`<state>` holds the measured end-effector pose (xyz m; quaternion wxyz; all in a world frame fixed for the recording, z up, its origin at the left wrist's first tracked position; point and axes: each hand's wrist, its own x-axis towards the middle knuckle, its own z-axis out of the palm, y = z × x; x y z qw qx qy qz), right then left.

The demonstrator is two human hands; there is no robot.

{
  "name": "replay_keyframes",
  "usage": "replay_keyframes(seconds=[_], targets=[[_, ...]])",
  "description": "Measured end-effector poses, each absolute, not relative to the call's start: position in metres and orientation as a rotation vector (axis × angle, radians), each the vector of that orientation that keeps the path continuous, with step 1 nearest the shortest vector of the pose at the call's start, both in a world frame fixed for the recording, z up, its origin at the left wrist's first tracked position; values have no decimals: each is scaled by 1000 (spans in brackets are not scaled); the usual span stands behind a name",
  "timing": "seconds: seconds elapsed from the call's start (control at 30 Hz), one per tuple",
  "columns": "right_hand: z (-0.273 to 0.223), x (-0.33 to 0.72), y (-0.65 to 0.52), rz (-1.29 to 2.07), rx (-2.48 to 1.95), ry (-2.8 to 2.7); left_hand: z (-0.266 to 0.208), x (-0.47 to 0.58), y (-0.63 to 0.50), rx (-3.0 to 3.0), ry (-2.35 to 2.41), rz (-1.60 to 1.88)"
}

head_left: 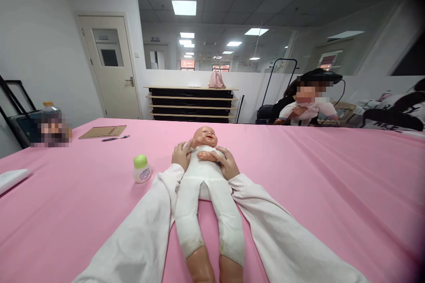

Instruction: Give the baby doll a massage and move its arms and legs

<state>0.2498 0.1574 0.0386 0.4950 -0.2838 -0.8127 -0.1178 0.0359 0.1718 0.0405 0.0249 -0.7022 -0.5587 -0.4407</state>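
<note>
A baby doll [203, 177] with a white cloth body lies on its back on the pink cloth [312, 177], its head away from me and its legs toward me. Its two arms are folded over the chest. My left hand [181, 155] is closed around the doll's arm on the left, near the shoulder. On the other side my right hand [229, 164] grips the doll's other arm, fingers over the top; part of that grip is hidden. Left of the doll stands a small white bottle [142, 170] with a green cap.
A brown notebook [102, 131] and a pen [115, 138] lie at the far left. A white object [13, 179] sits at the left edge. Beyond the table are a low shelf [192, 101] with a pink backpack [217, 79], and a seated person [282, 108] holding another doll.
</note>
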Motion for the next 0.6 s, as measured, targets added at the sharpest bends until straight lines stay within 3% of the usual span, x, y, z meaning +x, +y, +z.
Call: replay_keyframes(seconds=[0.13,0.27,0.6], targets=[[41,250,159,-304,-728,-2028,48,39,167,-2272,-1679,-1002],[42,250,159,-272,-760,-2031,48,40,167,-2275,-1655,-963],[28,267,179,-36,-1029,-1249,31,29,178,-1962,-1944,-1813]])
